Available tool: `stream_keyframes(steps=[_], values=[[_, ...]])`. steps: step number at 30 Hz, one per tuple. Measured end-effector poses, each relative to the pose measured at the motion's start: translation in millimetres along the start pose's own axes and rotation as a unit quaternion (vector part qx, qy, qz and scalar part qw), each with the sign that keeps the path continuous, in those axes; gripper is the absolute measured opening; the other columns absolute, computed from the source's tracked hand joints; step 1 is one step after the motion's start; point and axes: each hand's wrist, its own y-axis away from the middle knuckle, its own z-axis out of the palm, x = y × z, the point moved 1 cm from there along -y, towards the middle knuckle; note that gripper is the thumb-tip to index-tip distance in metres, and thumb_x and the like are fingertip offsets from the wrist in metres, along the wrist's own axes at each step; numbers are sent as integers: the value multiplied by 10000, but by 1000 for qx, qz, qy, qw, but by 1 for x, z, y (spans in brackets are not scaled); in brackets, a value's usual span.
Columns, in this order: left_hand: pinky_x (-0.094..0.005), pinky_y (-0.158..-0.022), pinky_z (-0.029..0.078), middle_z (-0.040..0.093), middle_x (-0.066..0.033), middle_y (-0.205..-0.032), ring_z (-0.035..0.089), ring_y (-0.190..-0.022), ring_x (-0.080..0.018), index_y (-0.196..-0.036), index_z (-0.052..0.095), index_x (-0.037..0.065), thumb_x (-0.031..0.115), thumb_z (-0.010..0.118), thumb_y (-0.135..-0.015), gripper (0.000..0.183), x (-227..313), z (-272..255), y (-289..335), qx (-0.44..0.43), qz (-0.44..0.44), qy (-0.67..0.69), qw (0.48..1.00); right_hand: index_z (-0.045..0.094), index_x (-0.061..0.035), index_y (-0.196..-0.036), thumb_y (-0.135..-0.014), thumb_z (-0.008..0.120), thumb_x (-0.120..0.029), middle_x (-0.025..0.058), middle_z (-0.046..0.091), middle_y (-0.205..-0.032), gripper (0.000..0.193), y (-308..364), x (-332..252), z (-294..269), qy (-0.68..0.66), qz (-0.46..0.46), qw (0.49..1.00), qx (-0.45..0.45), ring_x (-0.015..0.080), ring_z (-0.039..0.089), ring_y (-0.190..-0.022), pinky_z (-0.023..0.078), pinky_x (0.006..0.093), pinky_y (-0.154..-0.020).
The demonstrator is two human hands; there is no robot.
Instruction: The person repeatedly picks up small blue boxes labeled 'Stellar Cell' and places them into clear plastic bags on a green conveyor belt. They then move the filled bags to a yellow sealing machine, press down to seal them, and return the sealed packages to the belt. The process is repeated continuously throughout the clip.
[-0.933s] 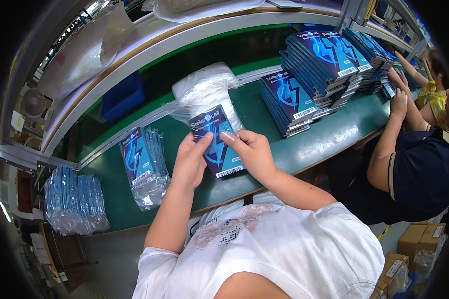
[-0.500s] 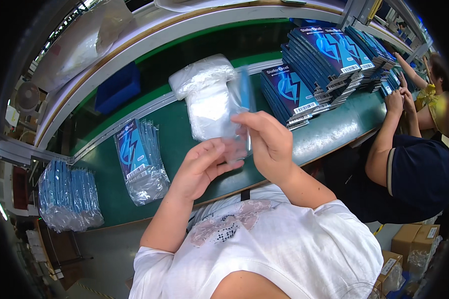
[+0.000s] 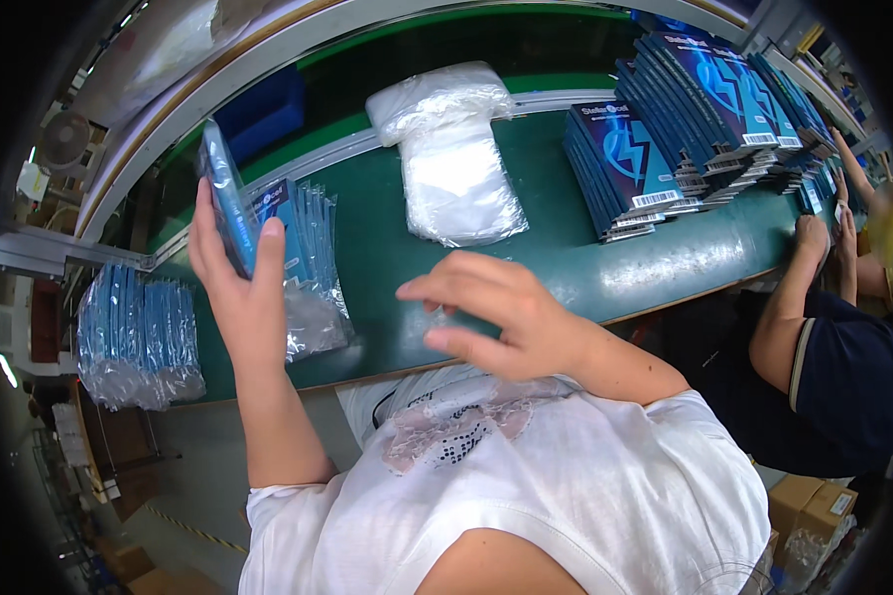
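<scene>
My left hand (image 3: 240, 297) is closed round a slim blue box (image 3: 228, 203) in a clear plastic bag, held upright with its narrow printed side toward me. It hangs over the left of the bench, partly in front of a row of bagged blue boxes (image 3: 318, 233). Empty, with its fingers apart, my right hand (image 3: 496, 309) hovers above the bench's near edge. Beyond it lies a thick pile of clear plastic bags (image 3: 461, 183), with a bundle of the same film across its far end.
More bagged boxes (image 3: 139, 332) stand at the bench's left end. Tall stacks of unbagged blue boxes (image 3: 625, 164) fill the right side of the green bench (image 3: 566, 263). Behind the bench is a blue bin (image 3: 268, 114). At right a co-worker's arm (image 3: 786, 312) reaches over the bench.
My left hand has swung left, carrying the bagged box from in front of the bag pile. My right hand has let go of it and opened. The view has shifted slightly.
</scene>
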Motion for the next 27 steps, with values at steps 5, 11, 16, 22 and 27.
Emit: stream_keyframes(steps=[5,11,16,22,27], values=[[-451,-1015,347,303,-243,-1399,398,-1228,-413,-1378,394,163,274,661,-767,676,-48,2,6,-78,-68,-309,946,626,16,-1022,-811,621,-22,116,597,-865,214,5,13,-7,52,74,995,32,199,593,-756,475,290,-660],[-480,-1054,296,265,-268,-1428,312,-1293,-447,-1390,360,93,323,696,-750,758,-43,-7,-1,-100,-85,-300,945,651,18,-974,-823,607,-24,99,624,-859,163,-5,3,-65,198,71,968,136,171,591,-783,459,256,-691],[-505,-1098,196,247,-269,-1448,218,-1344,-452,-1366,370,11,336,702,-783,746,-5,29,14,-65,95,-240,964,589,40,-1071,-805,666,-223,175,593,-1039,382,-7,25,-126,480,143,838,216,295,568,-955,455,398,-803],[-440,-970,357,607,-104,-1135,525,-1095,-315,-1063,643,54,70,613,-808,257,-15,102,23,-278,256,-149,914,522,3,-1248,-761,702,-328,278,466,-1270,615,19,69,-124,634,224,732,111,406,447,-1178,390,447,-974],[-405,-800,437,625,-76,-918,575,-892,-269,-1011,654,56,48,608,-806,210,-28,114,13,-265,261,-165,913,565,-132,-1250,-708,745,-299,245,521,-1115,595,7,31,-112,534,333,771,95,405,490,-1077,410,442,-930]])
